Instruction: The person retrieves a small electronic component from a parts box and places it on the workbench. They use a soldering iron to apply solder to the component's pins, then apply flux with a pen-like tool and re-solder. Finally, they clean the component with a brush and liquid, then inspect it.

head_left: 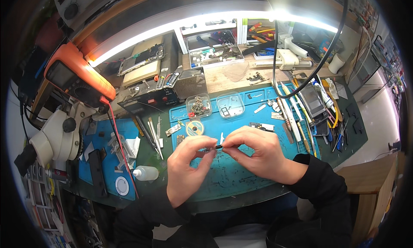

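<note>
Held part: small dark component, pinched between both hands above the blue mat for close work.
Left hand: fingertips clamped on its left end.
Right hand: fingertips clamped on its right end.
Tweezers: parked left of the mat on the counter.

Two lidded boxes sit behind the mat (microscope left).

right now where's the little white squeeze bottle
In the head view the white squeeze bottle lies on its side at the bench's lower left, just left of the left hand and right of a round white disc.
</note>
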`<action>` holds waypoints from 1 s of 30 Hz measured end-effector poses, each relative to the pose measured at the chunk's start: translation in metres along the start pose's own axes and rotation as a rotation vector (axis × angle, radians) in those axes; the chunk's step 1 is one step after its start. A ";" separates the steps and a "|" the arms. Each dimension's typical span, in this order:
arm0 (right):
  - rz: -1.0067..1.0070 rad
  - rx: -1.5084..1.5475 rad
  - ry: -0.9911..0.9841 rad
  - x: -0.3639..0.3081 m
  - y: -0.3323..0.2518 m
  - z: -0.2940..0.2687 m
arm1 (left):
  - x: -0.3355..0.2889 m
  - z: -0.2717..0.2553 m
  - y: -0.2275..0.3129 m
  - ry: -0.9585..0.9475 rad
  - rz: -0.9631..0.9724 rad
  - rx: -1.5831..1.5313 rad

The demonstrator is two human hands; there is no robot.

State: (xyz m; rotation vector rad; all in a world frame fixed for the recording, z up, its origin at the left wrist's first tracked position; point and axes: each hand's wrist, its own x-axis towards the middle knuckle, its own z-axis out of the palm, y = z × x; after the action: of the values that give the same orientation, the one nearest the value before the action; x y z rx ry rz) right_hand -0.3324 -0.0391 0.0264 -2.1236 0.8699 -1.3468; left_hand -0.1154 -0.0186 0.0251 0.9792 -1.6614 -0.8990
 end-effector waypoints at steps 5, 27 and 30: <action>0.013 0.028 -0.008 -0.002 0.000 0.001 | 0.002 -0.004 0.000 -0.028 0.135 0.096; -0.091 -0.092 0.042 -0.002 -0.004 0.001 | -0.004 -0.001 -0.008 0.019 0.010 -0.127; -0.095 -0.080 0.041 -0.002 -0.003 0.002 | -0.003 0.000 -0.008 0.047 0.040 -0.124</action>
State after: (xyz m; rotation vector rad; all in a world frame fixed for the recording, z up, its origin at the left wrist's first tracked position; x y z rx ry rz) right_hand -0.3308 -0.0352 0.0266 -2.2304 0.8626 -1.4297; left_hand -0.1133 -0.0191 0.0170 0.8738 -1.5615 -0.9339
